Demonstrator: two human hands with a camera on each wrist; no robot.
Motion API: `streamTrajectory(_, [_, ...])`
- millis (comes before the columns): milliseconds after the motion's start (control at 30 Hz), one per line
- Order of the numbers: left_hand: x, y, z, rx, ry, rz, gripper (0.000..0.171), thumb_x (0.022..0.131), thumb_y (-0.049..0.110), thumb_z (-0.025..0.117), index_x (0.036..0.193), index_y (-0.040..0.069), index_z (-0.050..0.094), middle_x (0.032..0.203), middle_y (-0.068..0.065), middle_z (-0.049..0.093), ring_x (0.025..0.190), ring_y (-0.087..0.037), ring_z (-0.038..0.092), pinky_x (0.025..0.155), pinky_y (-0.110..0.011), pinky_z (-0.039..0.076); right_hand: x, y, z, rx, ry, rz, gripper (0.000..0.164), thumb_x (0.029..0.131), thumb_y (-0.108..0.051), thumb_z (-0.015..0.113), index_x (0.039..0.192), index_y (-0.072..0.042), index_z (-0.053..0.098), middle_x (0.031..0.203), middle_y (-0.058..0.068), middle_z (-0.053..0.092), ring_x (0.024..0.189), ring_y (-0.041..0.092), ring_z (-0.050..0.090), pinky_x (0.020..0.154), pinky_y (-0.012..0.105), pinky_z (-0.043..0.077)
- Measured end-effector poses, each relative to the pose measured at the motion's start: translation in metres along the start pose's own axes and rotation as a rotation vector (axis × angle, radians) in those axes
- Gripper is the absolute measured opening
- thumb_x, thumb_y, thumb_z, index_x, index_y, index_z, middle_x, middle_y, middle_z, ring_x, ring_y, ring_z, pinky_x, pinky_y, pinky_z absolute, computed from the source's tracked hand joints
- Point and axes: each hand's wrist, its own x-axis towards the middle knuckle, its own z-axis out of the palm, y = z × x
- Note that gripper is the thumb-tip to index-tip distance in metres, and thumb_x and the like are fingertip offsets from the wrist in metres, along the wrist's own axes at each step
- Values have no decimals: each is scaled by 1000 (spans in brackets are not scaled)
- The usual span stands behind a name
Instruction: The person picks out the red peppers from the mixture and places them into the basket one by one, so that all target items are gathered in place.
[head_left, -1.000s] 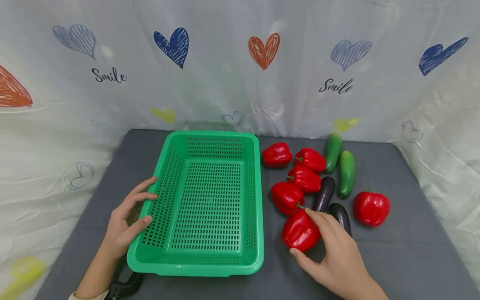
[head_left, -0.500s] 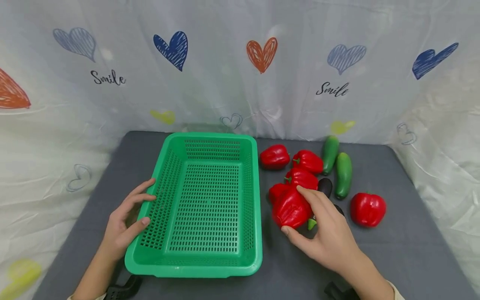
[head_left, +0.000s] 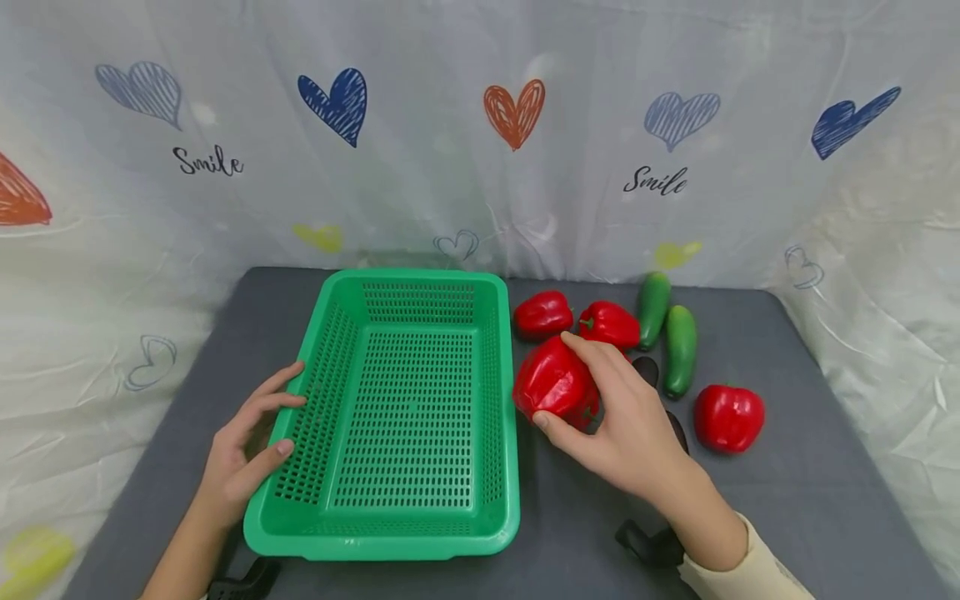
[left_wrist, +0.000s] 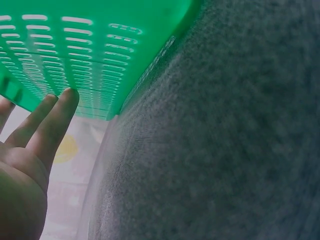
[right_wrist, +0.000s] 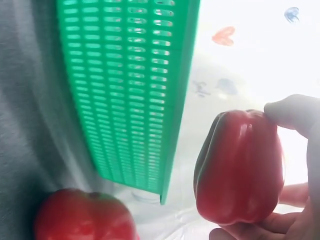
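My right hand (head_left: 630,429) grips a red bell pepper (head_left: 551,379) between thumb and fingers, lifted off the table by the right wall of a green plastic basket (head_left: 512,475). In the right wrist view the held pepper (right_wrist: 240,167) hangs against the pale curtain, apart from the basket. On the other side, my left hand (head_left: 240,458) rests against the basket's left side with loosely spread fingers. The left wrist view has its fingertips (left_wrist: 69,97) at the slotted outer wall (left_wrist: 100,60). Nothing lies inside the basket.
Behind the right hand lie red bell peppers (head_left: 543,315), two green cucumbers (head_left: 681,352) and two dark eggplants (head_left: 677,429), partly hidden by the hand. Another red bell pepper (head_left: 729,418) sits apart at the right. A white curtain (head_left: 420,192) with hearts borders the grey tabletop (head_left: 787,492).
My right hand has lifted the red bell pepper from the front of the group and carried it up and left towards the basket. The left hand has stayed at the basket's side.
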Motion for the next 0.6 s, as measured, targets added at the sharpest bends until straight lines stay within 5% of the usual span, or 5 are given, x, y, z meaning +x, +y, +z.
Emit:
streamTrajectory(167, [1, -1, 0, 5, 2, 5, 45, 86, -25, 51, 131, -25, 55, 166, -35, 39, 160, -36, 34, 124, -31, 32, 15, -3, 2, 61, -44, 79, 85, 86, -39, 91, 159, -21, 52, 145, -1, 61, 127, 19, 61, 86, 50, 64])
streamTrajectory(367, [2, -3, 0, 5, 4, 5, 45, 86, -23, 52, 130, -24, 55, 166, -34, 39, 160, -35, 34, 124, -31, 32, 35, -9, 6, 108, -66, 79, 86, 86, -42, 90, 160, -20, 51, 147, 0, 61, 127, 20, 61, 87, 51, 64])
streamTrajectory(600, [-2, -6, -2, -3, -3, -3, 46, 86, -21, 51, 132, -22, 55, 167, -34, 38, 161, -35, 32, 124, -32, 29, 55, -19, 15, 230, -139, 101, 86, 87, -42, 89, 161, -20, 49, 144, -6, 60, 122, 15, 62, 85, 41, 64])
